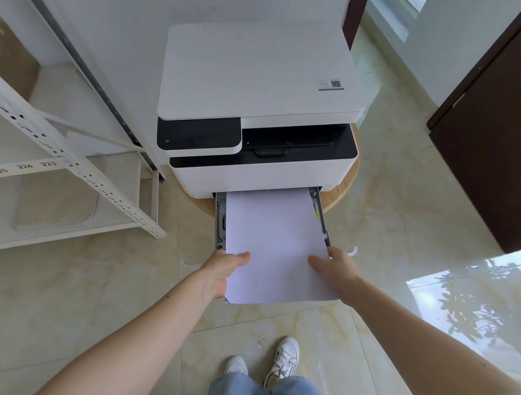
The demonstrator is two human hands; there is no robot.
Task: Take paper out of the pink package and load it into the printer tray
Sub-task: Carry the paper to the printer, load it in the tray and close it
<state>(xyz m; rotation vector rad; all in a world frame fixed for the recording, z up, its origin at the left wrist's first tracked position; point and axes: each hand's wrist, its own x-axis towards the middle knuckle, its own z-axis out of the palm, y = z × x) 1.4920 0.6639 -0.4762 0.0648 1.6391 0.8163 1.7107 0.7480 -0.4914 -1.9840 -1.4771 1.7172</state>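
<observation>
Floor [375,239]: glossy cream marble-pattern tiles, with a small white scrap near my shoes.

Shelving rack [67,155]: white perforated metal, to the left of the printer; its edge carries number labels 223, 224, 225. A cardboard box [9,62] sits at its far left.

Door [504,130]: dark brown, at right.

Printer [260,80]: white multifunction unit with a flat lid, black control panel and black output slot, a QR sticker on the lid's right. It stands on a round wooden stool top [341,192], whose rim shows at the printer's right and lower left.

Printer tray [220,222]: pulled out toward me from the printer's base, grey side rails showing on both sides.

Paper [274,239]: white stack, its far end lying in the tray between the rails, its near end projecting past the tray front.

My left hand [226,270]: gripping the paper's left edge, thumb on top, fingers beneath.

My right hand [334,270]: gripping the paper's right edge, thumb on top.

Shoes [282,360]: white sneakers, below blue jeans.
</observation>
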